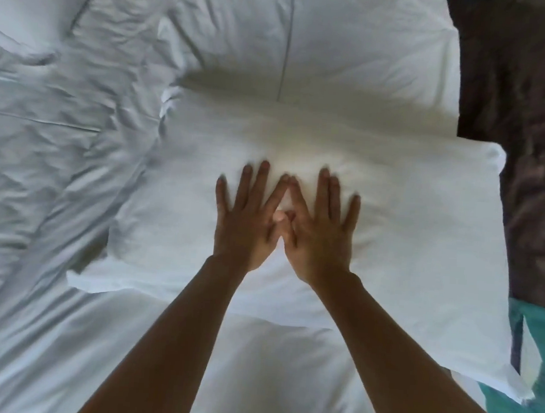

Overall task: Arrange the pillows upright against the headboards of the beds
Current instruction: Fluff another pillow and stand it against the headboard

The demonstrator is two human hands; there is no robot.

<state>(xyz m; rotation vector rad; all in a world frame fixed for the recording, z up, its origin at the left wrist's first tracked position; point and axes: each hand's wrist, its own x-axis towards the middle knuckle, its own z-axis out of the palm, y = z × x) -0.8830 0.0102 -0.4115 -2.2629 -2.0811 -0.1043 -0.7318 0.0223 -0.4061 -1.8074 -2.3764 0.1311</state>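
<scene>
A large white pillow point(416, 234) lies flat across the bed in front of me. My left hand point(248, 217) and my right hand point(321, 228) press down on its middle side by side, fingers straight and spread, thumbs touching. Behind it a second white pillow point(354, 51) lies toward the top of the view. Another white pillow point(25, 3) shows at the top left corner. No headboard is visible.
Wrinkled white bedding point(44, 160) covers the left and the near part of the bed. A dark patterned surface point(525, 126) runs along the right side. A teal fabric point(536, 366) shows at the lower right under the pillow's corner.
</scene>
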